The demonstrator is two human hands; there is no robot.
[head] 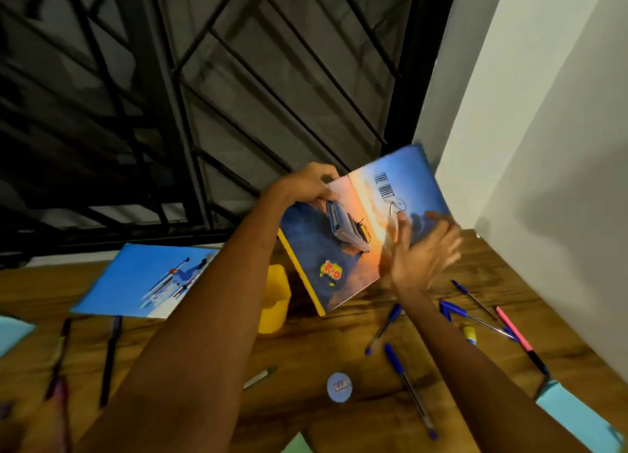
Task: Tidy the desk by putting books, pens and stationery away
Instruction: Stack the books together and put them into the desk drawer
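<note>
A notebook (343,248) with a blue and orange cover and a yellow spine stands tilted at the back of the wooden desk (323,350). My left hand (306,184) grips its top edge. My right hand (421,252), blurred, lies with spread fingers against the cover's right side. A second, blue notebook (136,279) lies flat at the left. Several blue pens (407,388) and a pink pen (516,333) are scattered on the right. Dark pens (108,360) lie at the left.
A yellow holder (275,299) stands beside the tilted notebook. A small round blue lid (339,386) and a yellow-capped glue stick (470,334) lie on the desk. Light blue paper (574,418) sits at the right and left edges. A dark window grille is behind, a white wall to the right.
</note>
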